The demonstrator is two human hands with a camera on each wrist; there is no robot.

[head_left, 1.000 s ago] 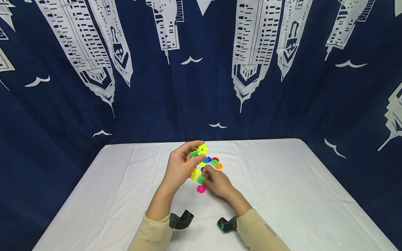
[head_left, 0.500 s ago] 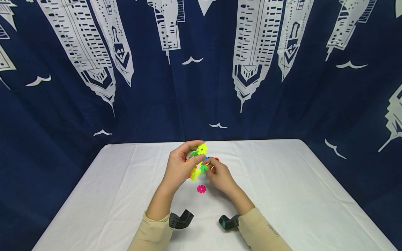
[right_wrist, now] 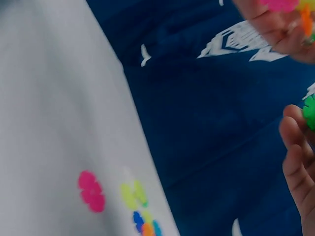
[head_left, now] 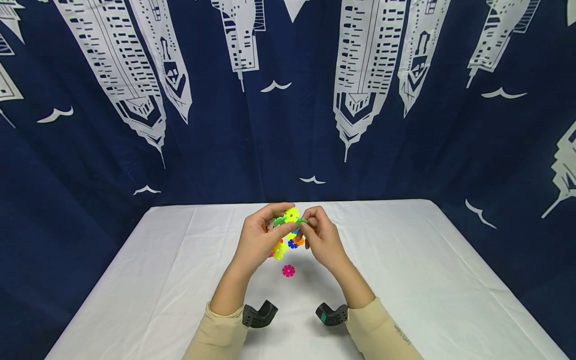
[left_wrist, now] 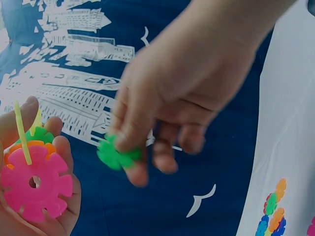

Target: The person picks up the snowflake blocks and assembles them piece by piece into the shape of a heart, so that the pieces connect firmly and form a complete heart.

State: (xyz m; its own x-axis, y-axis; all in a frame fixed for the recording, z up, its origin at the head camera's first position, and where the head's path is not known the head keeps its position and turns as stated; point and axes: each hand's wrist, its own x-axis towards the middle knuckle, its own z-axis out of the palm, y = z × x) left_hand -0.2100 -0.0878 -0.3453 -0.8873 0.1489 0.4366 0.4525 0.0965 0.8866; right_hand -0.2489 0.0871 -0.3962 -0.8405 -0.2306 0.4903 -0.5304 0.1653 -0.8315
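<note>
My left hand (head_left: 258, 235) holds a cluster of joined notched plastic discs above the table. In the left wrist view the cluster's pink disc (left_wrist: 51, 179) faces the camera, with an orange disc (left_wrist: 38, 144), a green one and yellow ones seen edge-on behind and above it. A yellow disc (head_left: 291, 215) shows at the left fingertips in the head view. My right hand (head_left: 327, 242) pinches a loose green notched disc (left_wrist: 109, 153) between thumb and fingers. It is raised close beside the cluster, with a gap between them in the left wrist view.
On the white-covered table (head_left: 405, 280), a single pink disc (head_left: 288, 270) lies nearest to me. Yellow discs (head_left: 279, 251), a blue disc (head_left: 292, 243) and several others lie below the hands, partly hidden. A dark blue printed curtain (head_left: 279, 140) hangs behind the table.
My right hand has taken the green disc from beside the pink one and lifted it up and away from me, to the cluster. The left hand has stayed nearly still.
</note>
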